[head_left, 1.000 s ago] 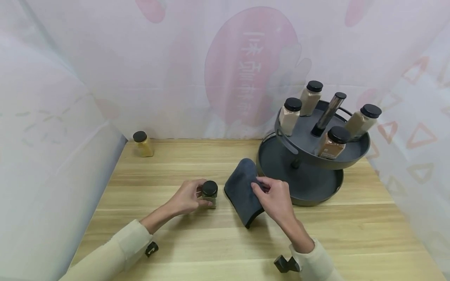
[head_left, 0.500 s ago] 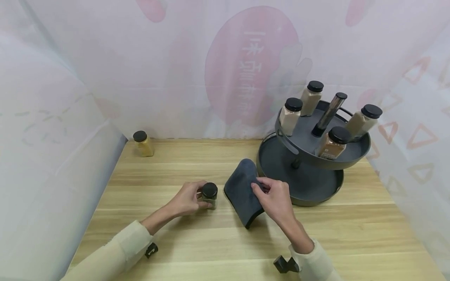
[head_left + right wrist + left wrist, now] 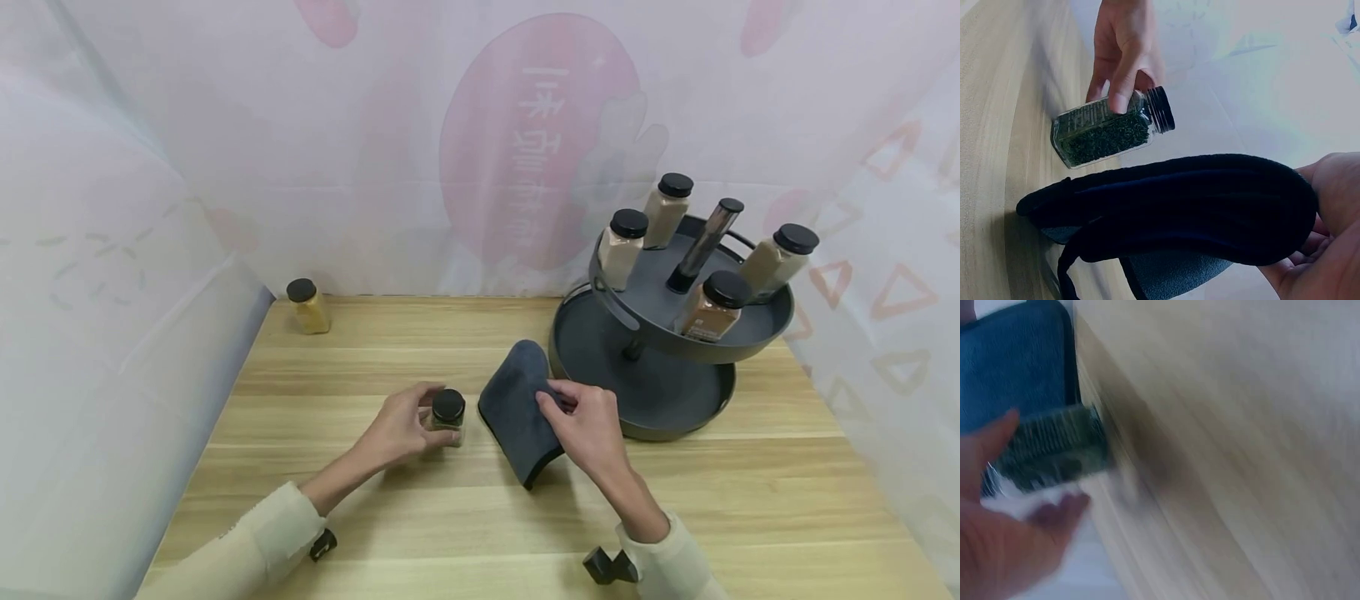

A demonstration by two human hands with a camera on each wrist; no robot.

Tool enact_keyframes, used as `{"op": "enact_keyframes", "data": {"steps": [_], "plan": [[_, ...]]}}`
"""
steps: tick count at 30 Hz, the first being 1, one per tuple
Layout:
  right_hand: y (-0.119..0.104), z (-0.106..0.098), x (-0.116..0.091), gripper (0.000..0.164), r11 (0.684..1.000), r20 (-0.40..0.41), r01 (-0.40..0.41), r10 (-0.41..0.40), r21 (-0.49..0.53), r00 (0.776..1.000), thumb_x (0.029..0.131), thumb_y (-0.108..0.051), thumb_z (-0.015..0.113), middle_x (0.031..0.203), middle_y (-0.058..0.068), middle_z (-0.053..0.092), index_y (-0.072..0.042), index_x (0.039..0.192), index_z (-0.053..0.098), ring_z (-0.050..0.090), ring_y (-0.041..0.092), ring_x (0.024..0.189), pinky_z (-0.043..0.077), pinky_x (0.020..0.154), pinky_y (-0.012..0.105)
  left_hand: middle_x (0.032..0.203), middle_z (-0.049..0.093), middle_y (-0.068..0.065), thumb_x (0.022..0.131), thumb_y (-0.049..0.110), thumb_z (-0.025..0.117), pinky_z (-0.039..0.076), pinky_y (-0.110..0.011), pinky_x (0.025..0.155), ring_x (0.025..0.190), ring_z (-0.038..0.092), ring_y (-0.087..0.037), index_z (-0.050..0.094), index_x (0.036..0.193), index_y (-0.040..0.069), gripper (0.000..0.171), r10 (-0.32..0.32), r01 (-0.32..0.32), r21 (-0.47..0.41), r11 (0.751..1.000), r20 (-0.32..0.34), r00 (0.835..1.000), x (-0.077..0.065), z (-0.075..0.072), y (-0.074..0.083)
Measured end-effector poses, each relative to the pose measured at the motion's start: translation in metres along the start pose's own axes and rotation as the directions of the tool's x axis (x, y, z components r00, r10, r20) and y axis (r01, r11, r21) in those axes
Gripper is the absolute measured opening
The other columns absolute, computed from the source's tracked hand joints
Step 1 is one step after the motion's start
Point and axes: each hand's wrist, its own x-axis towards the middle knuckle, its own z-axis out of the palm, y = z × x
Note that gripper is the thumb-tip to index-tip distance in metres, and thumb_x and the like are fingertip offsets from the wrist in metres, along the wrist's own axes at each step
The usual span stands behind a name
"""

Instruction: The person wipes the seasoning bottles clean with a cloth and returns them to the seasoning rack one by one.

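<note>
My left hand (image 3: pixel 405 425) is around a small clear spice jar (image 3: pixel 1107 134) with a black lid and dried green flakes inside. In the right wrist view, the thumb lies on the jar's side and the other fingers are partly hidden behind it. The jar stands upright at the table's middle. My right hand (image 3: pixel 588 417) pinches the edge of a dark blue-grey cloth (image 3: pixel 519 408) with black trim, between thumb and fingers. The cloth hangs folded just right of the jar, its lower corner close over the table.
A two-tier dark grey round rack (image 3: pixel 637 421) stands at the right, with several black-lidded spice jars (image 3: pixel 708 317) on its upper tray. Another jar of yellow powder (image 3: pixel 311 315) is at the back left of the wooden table (image 3: pixel 390 350). Printed sheets surround the table.
My left thumb and fingers stand slightly wider around the jar, with the thumb further across its front. The right hand and cloth have hardly moved.
</note>
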Motion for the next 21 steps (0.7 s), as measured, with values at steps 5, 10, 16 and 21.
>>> {"op": "enact_keyframes", "data": {"steps": [5,10,16,21], "plan": [[0.001,0.000,0.000,0.019,1.000,-0.005,-0.005,0.005,0.002,1.000,0.094,-0.009,0.078,0.100,0.014,0.080,0.000,0.111,0.082,0.078,0.022,0.085,0.064,0.075,0.042,0.125,0.071,-0.015,0.075,0.038,0.098,0.060,-0.047,0.093,0.112,0.072,-0.034,0.063,0.132,0.000,0.077,-0.104,0.109,0.046,0.993,-0.102,0.989,-0.009,0.006,0.007],[0.000,0.000,-0.001,0.020,1.000,0.003,-0.017,0.016,0.005,1.000,0.095,-0.010,0.078,0.102,0.015,0.080,0.000,0.112,0.081,0.079,0.023,0.087,0.064,0.077,0.043,0.119,0.074,-0.015,0.076,0.039,0.097,0.061,-0.046,0.091,0.108,0.073,-0.032,0.064,0.127,0.001,0.071,-0.102,0.114,0.085,0.990,-0.132,0.986,-0.014,0.013,0.009],[0.000,0.001,-0.002,0.021,1.000,0.008,-0.020,0.020,0.015,1.000,0.095,-0.010,0.078,0.103,0.015,0.080,0.000,0.113,0.081,0.079,0.024,0.088,0.064,0.078,0.044,0.119,0.075,-0.015,0.077,0.040,0.096,0.061,-0.046,0.088,0.106,0.075,-0.033,0.066,0.124,0.002,0.068,-0.083,0.101,0.114,0.988,-0.154,0.985,-0.016,0.018,0.009],[0.000,0.003,-0.002,0.021,1.000,0.007,-0.015,0.015,0.017,1.000,0.095,-0.009,0.078,0.103,0.015,0.080,0.000,0.113,0.081,0.079,0.024,0.087,0.064,0.077,0.043,0.111,0.077,-0.012,0.077,0.041,0.096,0.061,-0.042,0.082,0.096,0.074,-0.026,0.068,0.121,0.002,0.066,-0.065,0.088,0.133,0.987,-0.166,0.984,-0.014,0.022,0.012]]}}
